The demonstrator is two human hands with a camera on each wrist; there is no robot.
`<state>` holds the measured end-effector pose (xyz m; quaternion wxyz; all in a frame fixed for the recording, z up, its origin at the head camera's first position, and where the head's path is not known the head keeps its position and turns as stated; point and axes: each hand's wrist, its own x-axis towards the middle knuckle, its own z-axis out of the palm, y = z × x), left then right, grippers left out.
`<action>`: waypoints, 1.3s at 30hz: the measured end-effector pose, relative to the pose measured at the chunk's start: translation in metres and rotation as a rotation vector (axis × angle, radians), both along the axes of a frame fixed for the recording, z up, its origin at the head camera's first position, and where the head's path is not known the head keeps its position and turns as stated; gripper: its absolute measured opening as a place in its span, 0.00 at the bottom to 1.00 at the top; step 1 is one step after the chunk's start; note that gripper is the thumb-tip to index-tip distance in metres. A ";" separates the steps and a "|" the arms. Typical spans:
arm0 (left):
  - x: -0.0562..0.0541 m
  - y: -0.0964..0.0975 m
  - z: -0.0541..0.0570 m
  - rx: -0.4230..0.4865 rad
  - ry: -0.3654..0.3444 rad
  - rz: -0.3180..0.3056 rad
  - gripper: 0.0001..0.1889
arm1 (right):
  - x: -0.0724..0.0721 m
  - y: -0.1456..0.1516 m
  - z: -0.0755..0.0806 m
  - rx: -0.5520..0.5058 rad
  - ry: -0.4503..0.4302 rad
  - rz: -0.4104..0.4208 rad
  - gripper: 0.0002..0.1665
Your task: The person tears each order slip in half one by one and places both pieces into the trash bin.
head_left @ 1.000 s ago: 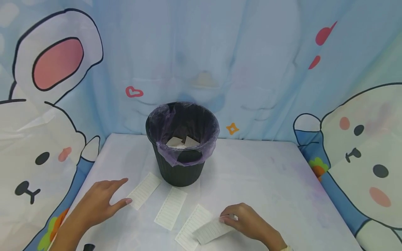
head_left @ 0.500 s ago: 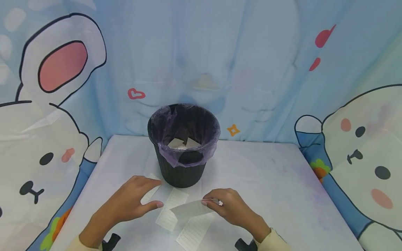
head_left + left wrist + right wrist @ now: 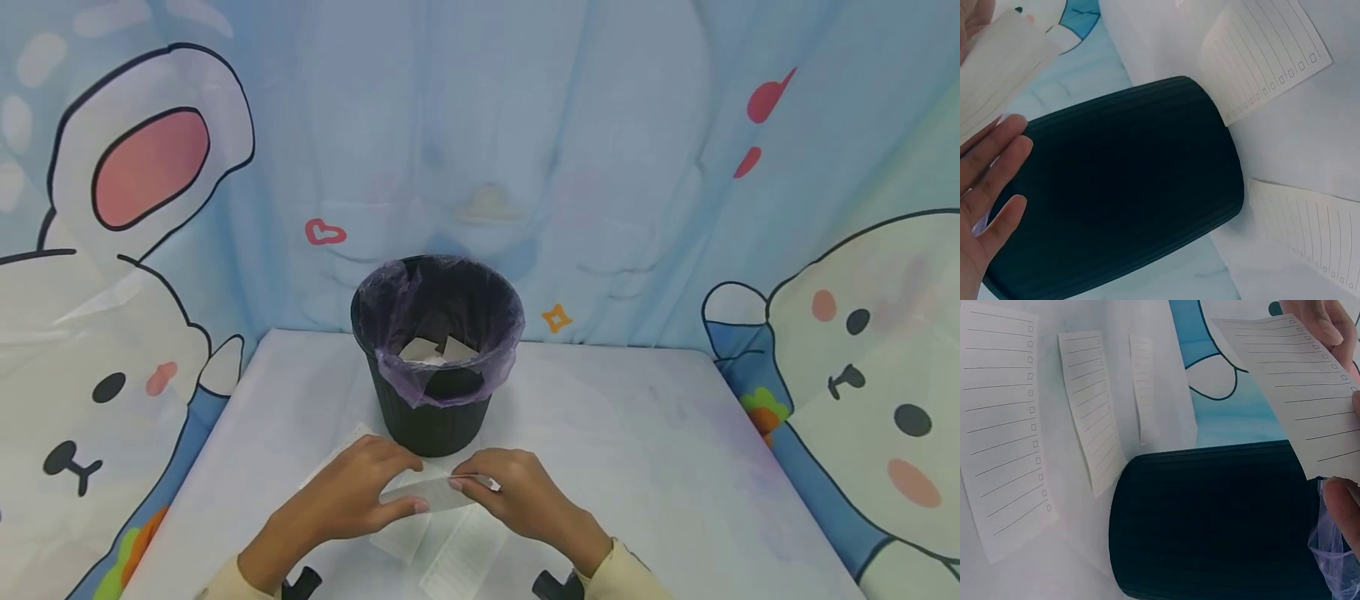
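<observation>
My right hand pinches one end of a narrow ruled checklist slip between thumb and fingers, in front of the bin. The slip is raised over other slips. At its far end is my left hand, thumb and fingers spread apart around it without closing. In the right wrist view, printed lines and small boxes show on the lifted slip. A black bin with a purple liner stands just behind both hands, holding several pale paper pieces.
Three similar slips lie on the white table: the near slip, the middle slip, partly covered by the left hand, and the left slip, mostly hidden behind it. A blue cartoon curtain hangs behind.
My right hand has lifted the slip off the table and carried it left and up towards the bin. My left hand has moved right, so its fingers now surround the slip's other end.
</observation>
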<state>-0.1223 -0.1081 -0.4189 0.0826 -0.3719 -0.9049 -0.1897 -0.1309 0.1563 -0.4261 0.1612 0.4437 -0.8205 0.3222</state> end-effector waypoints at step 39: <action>-0.014 0.019 0.008 0.047 -0.050 -0.133 0.17 | -0.012 -0.019 -0.002 0.083 0.200 0.014 0.06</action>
